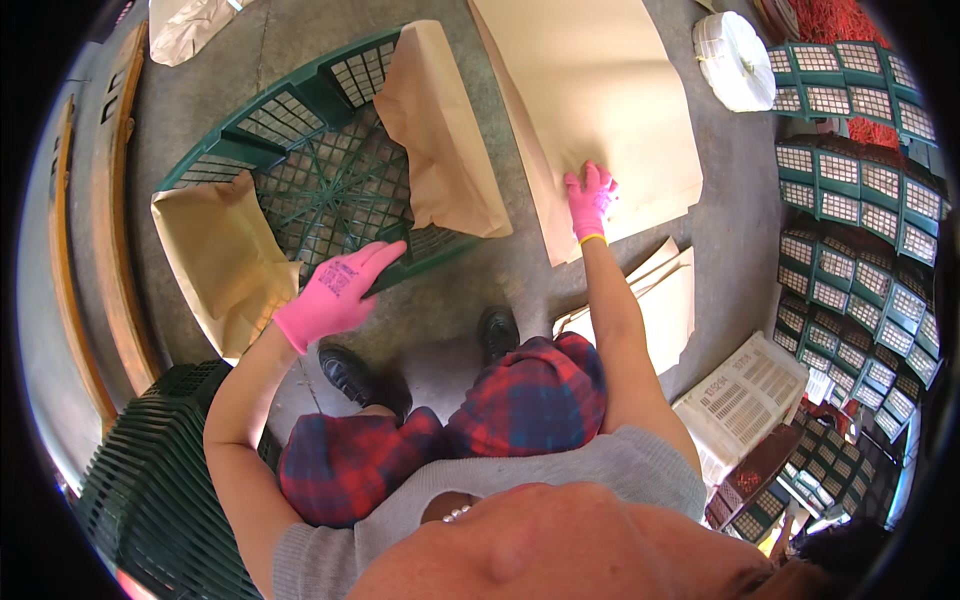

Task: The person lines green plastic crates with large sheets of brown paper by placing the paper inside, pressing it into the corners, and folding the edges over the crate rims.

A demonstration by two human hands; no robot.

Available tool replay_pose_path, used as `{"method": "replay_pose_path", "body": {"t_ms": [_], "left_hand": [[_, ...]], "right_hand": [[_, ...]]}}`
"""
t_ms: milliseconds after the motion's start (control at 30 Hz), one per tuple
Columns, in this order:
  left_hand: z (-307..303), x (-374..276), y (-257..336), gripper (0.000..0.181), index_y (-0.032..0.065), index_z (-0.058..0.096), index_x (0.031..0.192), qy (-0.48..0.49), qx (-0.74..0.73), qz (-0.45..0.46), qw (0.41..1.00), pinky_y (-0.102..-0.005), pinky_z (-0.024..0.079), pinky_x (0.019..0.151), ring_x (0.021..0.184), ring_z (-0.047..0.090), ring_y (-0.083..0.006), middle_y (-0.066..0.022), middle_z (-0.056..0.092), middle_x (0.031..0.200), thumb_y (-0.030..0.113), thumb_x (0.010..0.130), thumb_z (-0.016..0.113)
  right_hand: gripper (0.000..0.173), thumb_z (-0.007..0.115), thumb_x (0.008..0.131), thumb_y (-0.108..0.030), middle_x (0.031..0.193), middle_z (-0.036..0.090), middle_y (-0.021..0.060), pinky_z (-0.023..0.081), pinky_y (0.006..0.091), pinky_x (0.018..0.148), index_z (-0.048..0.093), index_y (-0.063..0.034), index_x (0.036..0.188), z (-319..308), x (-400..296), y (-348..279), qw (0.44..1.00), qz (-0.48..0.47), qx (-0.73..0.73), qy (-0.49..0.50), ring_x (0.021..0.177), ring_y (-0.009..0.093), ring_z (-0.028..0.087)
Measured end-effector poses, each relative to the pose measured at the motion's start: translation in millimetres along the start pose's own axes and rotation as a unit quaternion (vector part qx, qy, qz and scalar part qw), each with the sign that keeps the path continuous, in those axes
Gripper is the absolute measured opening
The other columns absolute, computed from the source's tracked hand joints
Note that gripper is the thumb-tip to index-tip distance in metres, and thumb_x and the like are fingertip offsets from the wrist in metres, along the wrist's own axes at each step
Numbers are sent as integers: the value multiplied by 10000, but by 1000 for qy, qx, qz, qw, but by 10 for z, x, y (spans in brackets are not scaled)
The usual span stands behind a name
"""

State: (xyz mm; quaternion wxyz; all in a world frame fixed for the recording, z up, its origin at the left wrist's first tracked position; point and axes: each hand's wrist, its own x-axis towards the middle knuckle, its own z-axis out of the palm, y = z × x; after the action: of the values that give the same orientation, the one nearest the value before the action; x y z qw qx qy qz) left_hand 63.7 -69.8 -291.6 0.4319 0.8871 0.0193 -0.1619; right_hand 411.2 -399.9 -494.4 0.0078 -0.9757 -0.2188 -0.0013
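Observation:
A green plastic crate (pixel 330 195) with mesh walls and floor lies before me. One sheet of brown kraft paper (pixel 450 150) hangs over its right end, another brown sheet (pixel 217 255) over its left end. My left hand (pixel 330 292), in a pink glove, is over the crate's near edge, fingers pointing right and nothing seen in it. My right hand (pixel 592 199), also gloved in pink, rests on a large stack of brown paper sheets (pixel 600 97) with its fingers bent; whether it grips a sheet I cannot tell.
Nested green crates (pixel 157 465) stand at lower left, near long wooden beams (pixel 120 225). To the right are a roll of white twine (pixel 733 61), a smaller paper pile (pixel 660 300), a white plastic crate (pixel 739 397) and stacked green crates (pixel 859 191), some holding red material.

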Motion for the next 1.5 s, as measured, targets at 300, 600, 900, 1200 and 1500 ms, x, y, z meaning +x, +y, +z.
{"method": "replay_pose_path", "body": {"t_ms": [300,600,900,1200,1500], "left_hand": [[-469,578,502,670,32,368,1466,44,-339,-50,939,-355,466,988,1154,579,-197,-135,585,1291,366,944,623],[-381,-408,866,471,-1,529,1316,224,-648,-125,717,-331,499,905,1058,622,-159,-73,639,1202,339,992,573],[966,-1878,328,211,-8,675,1062,278,-389,-301,825,-278,488,789,905,615,-99,-20,683,960,167,956,623],[1524,-2076,119,205,0,663,1025,433,-154,-178,870,-342,466,667,764,600,-243,-90,648,888,78,837,690],[2001,-2321,-781,159,21,677,911,276,-393,-413,774,-278,414,565,633,526,-118,-5,602,752,142,833,742]], "right_hand": [[123,608,886,-21,847,692,11,501,237,730,706,1,958,-2504,1476,-410,814,-94,498,-283,788,100,614],[174,627,875,-302,911,592,74,496,400,733,614,-130,899,-3261,-1010,-2027,681,-638,288,-213,888,274,613],[565,646,798,-387,1322,524,159,343,566,1045,551,-56,1245,-2281,-801,-2322,757,-622,198,29,1227,375,481],[597,634,771,-339,1324,524,140,338,550,1074,528,-40,1277,-1958,-958,-2688,709,-693,120,53,1254,325,472],[712,725,728,-397,1363,515,127,310,518,1127,516,-48,1312,-2056,-1051,-2931,673,-720,170,1,1286,299,464]]}}
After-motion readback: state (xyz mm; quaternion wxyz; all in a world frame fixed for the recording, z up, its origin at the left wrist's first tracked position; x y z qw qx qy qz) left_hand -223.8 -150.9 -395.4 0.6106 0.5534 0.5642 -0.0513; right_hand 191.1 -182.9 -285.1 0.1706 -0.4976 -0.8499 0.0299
